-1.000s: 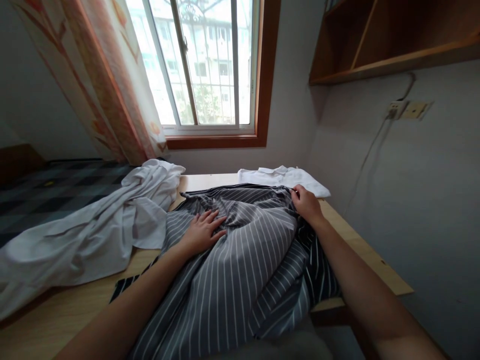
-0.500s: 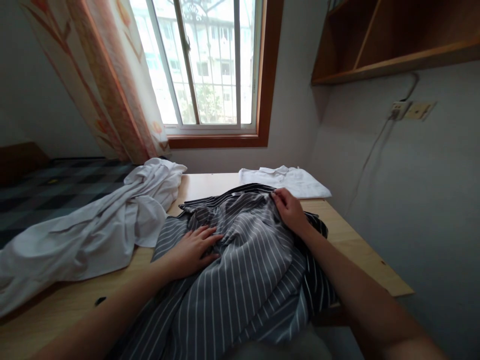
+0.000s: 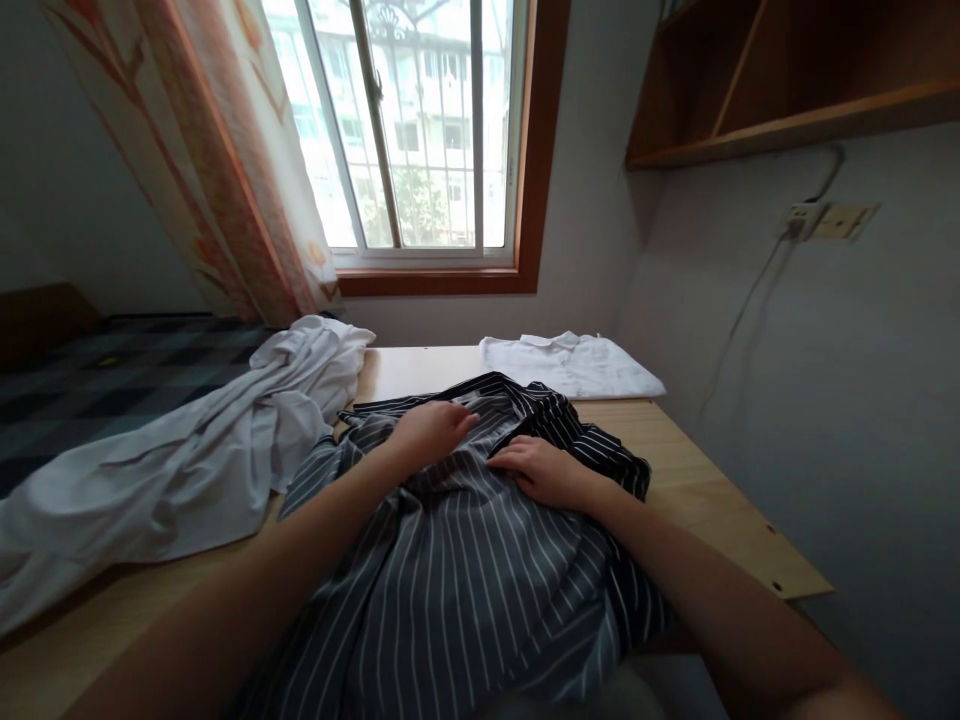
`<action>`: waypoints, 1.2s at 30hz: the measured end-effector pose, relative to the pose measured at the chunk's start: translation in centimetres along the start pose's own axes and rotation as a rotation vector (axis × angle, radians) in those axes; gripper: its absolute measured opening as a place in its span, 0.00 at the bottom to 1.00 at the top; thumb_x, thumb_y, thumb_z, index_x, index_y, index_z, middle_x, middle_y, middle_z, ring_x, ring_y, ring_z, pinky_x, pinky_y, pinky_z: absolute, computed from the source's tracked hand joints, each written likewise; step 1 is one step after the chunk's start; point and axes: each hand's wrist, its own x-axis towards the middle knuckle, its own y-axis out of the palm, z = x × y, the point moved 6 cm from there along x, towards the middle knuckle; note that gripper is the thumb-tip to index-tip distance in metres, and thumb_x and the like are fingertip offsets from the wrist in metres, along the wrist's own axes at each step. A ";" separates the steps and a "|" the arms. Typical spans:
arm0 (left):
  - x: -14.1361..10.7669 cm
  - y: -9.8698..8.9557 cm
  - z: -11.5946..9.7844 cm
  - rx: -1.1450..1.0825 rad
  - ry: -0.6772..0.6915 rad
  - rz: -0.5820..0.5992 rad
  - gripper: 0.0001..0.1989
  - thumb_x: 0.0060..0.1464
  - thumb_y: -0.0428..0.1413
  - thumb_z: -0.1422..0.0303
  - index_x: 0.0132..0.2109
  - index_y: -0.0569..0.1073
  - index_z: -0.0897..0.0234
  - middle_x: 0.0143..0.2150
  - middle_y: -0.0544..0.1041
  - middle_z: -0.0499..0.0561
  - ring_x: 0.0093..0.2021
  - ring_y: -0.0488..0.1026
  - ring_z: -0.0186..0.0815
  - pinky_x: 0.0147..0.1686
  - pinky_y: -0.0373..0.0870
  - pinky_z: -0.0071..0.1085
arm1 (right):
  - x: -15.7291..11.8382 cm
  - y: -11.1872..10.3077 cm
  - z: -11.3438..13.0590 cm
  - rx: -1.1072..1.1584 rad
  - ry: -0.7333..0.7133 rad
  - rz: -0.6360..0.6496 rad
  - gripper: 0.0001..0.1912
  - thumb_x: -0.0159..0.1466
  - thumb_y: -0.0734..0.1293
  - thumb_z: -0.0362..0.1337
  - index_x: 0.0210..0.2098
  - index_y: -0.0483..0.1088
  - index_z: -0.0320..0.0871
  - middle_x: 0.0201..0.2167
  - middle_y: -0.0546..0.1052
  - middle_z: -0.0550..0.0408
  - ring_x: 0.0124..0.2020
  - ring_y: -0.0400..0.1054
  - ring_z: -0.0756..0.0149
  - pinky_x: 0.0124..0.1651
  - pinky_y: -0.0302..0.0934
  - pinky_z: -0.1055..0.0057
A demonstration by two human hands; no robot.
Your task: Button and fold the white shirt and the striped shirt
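Note:
A dark striped shirt (image 3: 465,560) with thin white lines lies rumpled in front of me, spilling over the table's near edge. Its grey side mostly faces up, with darker black striped cloth at the top and right. My left hand (image 3: 433,436) is closed on the shirt near its upper edge, fingers curled in and thumb toward the right. A little lower and to the right, my right hand (image 3: 546,472) rests on the shirt beside a fold of black cloth, its fingers stretched out to the left. The cloth under both palms is hidden.
A crumpled white garment (image 3: 187,450) lies along the left of the wooden table (image 3: 720,510). Behind the shirt is a folded white shirt (image 3: 574,365). A checked bed (image 3: 135,370) is at the left, with a wall and a hanging shelf (image 3: 795,130) on the right.
My left hand has moved up and right and closed on the cloth. My right hand has let go of the upper edge and come down and left. Black cloth at upper right shows more.

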 end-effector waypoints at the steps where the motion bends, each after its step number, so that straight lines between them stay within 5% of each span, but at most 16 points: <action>1: 1.2 0.4 -0.8 -0.026 -0.001 -0.014 0.26 0.64 0.41 0.52 0.36 0.79 0.61 0.37 0.81 0.56 0.39 0.77 0.42 0.36 0.64 0.32 | 0.0 0.3 0.1 -0.001 -0.004 0.015 0.24 0.62 0.61 0.23 0.55 0.72 0.42 0.52 0.77 0.50 0.55 0.67 0.60 0.59 0.59 0.61; 9: 7.0 4.0 -3.3 -0.235 -0.160 0.040 0.39 0.54 0.39 0.35 0.32 0.79 0.63 0.33 0.80 0.57 0.35 0.76 0.45 0.30 0.63 0.33 | 0.2 1.8 1.0 -0.043 0.002 0.077 0.25 0.63 0.60 0.25 0.57 0.72 0.45 0.60 0.71 0.46 0.61 0.63 0.56 0.62 0.56 0.53; 14: 6.9 4.1 -3.8 -0.232 -0.121 0.058 0.24 0.56 0.51 0.46 0.34 0.80 0.61 0.33 0.80 0.53 0.34 0.76 0.41 0.29 0.62 0.31 | 0.2 1.8 1.3 -0.027 -0.030 0.047 0.24 0.63 0.61 0.25 0.56 0.73 0.46 0.61 0.71 0.48 0.61 0.63 0.57 0.63 0.56 0.54; 19: 6.2 3.9 -4.3 -0.184 -0.111 0.037 0.36 0.54 0.43 0.36 0.32 0.79 0.64 0.34 0.80 0.58 0.36 0.76 0.46 0.32 0.65 0.34 | 0.3 1.9 1.4 -0.043 -0.044 0.033 0.22 0.65 0.61 0.27 0.56 0.73 0.44 0.60 0.71 0.46 0.61 0.64 0.57 0.64 0.55 0.57; 23: 6.2 3.8 -5.0 -0.035 -0.035 -0.011 0.24 0.58 0.50 0.49 0.36 0.81 0.64 0.39 0.81 0.60 0.41 0.77 0.46 0.37 0.67 0.34 | 0.4 2.0 1.7 -0.082 -0.040 0.040 0.20 0.67 0.61 0.29 0.56 0.73 0.43 0.59 0.72 0.46 0.60 0.64 0.56 0.63 0.55 0.58; 26: 6.8 3.3 -3.4 0.009 -0.079 -0.068 0.17 0.60 0.51 0.59 0.41 0.80 0.63 0.43 0.81 0.59 0.43 0.76 0.44 0.38 0.67 0.33 | 0.2 1.4 1.6 -0.126 -0.005 0.030 0.23 0.67 0.59 0.29 0.61 0.68 0.44 0.55 0.75 0.47 0.56 0.66 0.57 0.57 0.58 0.60; 30: 7.4 2.4 0.4 -0.157 -0.117 -0.047 0.22 0.61 0.49 0.53 0.38 0.80 0.64 0.36 0.81 0.56 0.36 0.76 0.41 0.34 0.66 0.31 | 0.0 -0.1 1.2 -0.278 0.126 0.007 0.28 0.67 0.58 0.29 0.66 0.59 0.43 0.46 0.78 0.46 0.47 0.68 0.57 0.49 0.57 0.61; 33: 7.4 1.8 3.6 -0.255 -0.160 -0.027 0.24 0.62 0.47 0.52 0.36 0.79 0.64 0.32 0.81 0.54 0.33 0.75 0.38 0.31 0.64 0.29 | -0.3 -1.7 1.0 -0.396 0.208 -0.023 0.24 0.68 0.57 0.29 0.62 0.65 0.43 0.44 0.77 0.45 0.47 0.66 0.54 0.48 0.55 0.59; 36: 7.0 1.4 7.0 -0.080 -0.266 -0.071 0.19 0.62 0.48 0.56 0.38 0.80 0.63 0.36 0.82 0.55 0.37 0.77 0.40 0.33 0.65 0.28 | -0.8 -2.9 0.8 -0.468 0.292 -0.032 0.21 0.67 0.60 0.30 0.58 0.69 0.45 0.45 0.75 0.45 0.49 0.64 0.53 0.50 0.53 0.58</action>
